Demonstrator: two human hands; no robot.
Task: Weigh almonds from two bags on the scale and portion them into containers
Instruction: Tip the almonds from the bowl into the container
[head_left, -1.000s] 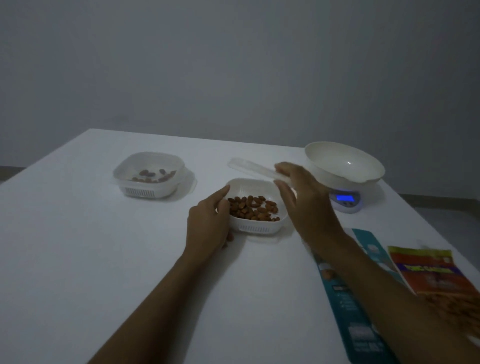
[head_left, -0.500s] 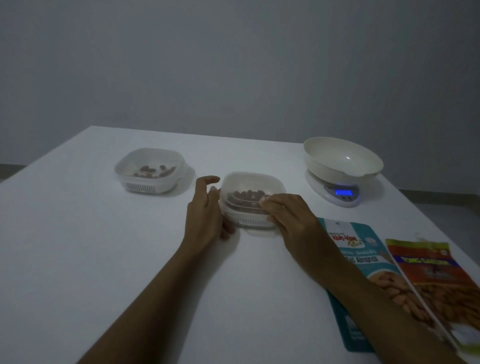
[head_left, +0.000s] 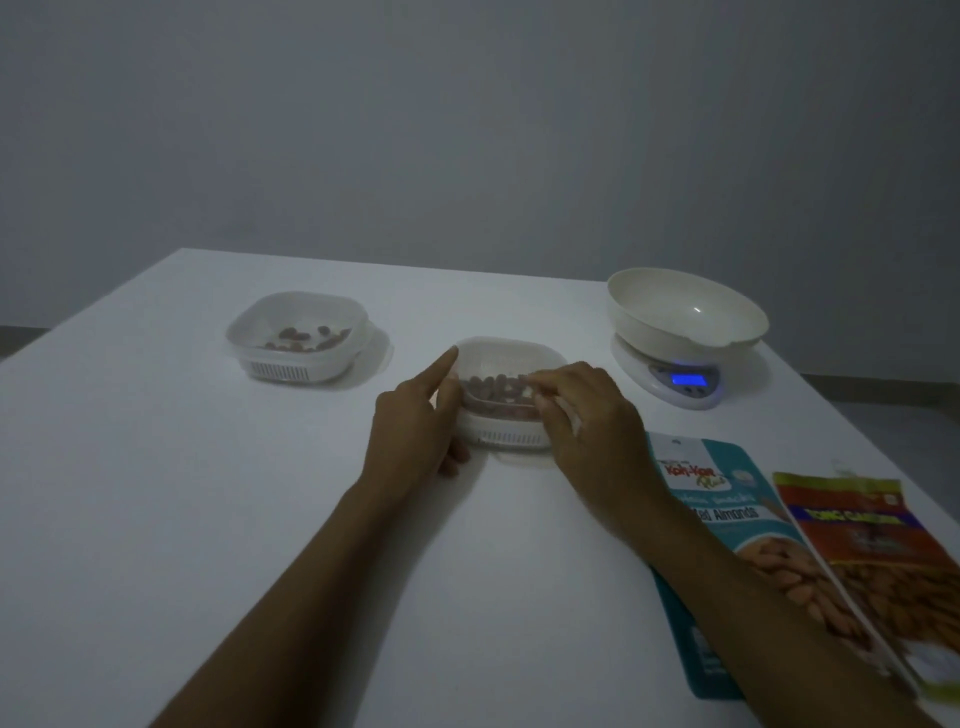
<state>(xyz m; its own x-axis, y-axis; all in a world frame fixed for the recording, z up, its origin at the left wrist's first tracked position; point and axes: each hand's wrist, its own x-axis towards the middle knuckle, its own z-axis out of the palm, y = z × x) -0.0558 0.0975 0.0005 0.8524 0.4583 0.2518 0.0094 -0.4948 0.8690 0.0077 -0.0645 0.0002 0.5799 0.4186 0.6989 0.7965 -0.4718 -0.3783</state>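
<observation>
A small white container (head_left: 511, 435) of almonds sits mid-table with a clear lid (head_left: 511, 358) lying on top of it. My left hand (head_left: 415, 426) grips its left side, index finger raised along the rim. My right hand (head_left: 582, 415) presses fingertips on the lid's right front edge. A second lidded container (head_left: 297, 338) with a few almonds stands at the back left. The white scale (head_left: 670, 384), display lit blue, carries an empty cream bowl (head_left: 685, 317) at the back right. A teal almond bag (head_left: 727, 519) and a red almond bag (head_left: 872, 545) lie flat at the right.
The white table (head_left: 208, 493) ends close behind the scale and along the right beside the bags. A plain grey wall stands behind. My right forearm crosses over the teal bag.
My right hand brought the clear lid from behind the container down onto it. It now presses the lid's edge. My left hand stayed on the container's left side.
</observation>
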